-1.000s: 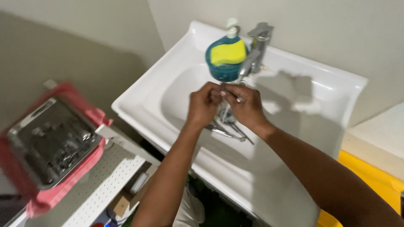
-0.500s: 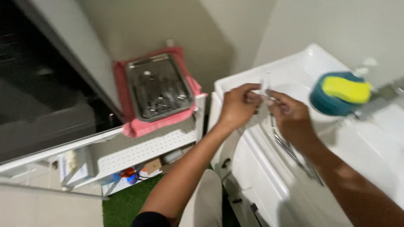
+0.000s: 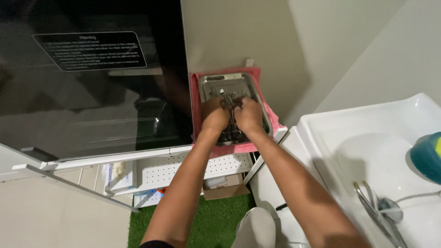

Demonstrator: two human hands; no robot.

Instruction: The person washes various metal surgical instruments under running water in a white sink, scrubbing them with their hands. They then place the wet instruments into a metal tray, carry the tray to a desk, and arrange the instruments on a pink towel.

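Both hands (image 3: 232, 115) together | gripping metal instruments (image 3: 229, 102) | over steel tray (image 3: 250, 85)

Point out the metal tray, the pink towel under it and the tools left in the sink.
metal tray (image 3: 209, 81): head view, bare top-left corner of its rim.
pink towel (image 3: 196, 106): head view, left edge beside the tray.
tools in the sink (image 3: 377, 219): head view, middle of the long metal handles.

My left hand (image 3: 215, 115) and right hand (image 3: 249, 115) cover the middle of the steel tray (image 3: 212, 82), so I can't tell how many metal instruments (image 3: 229, 102) they pinch, nor their kind. At three o'clock the teal bowl (image 3: 427, 156) is cut by the edge. At five o'clock the tools in the sink (image 3: 349, 138) run off the frame.
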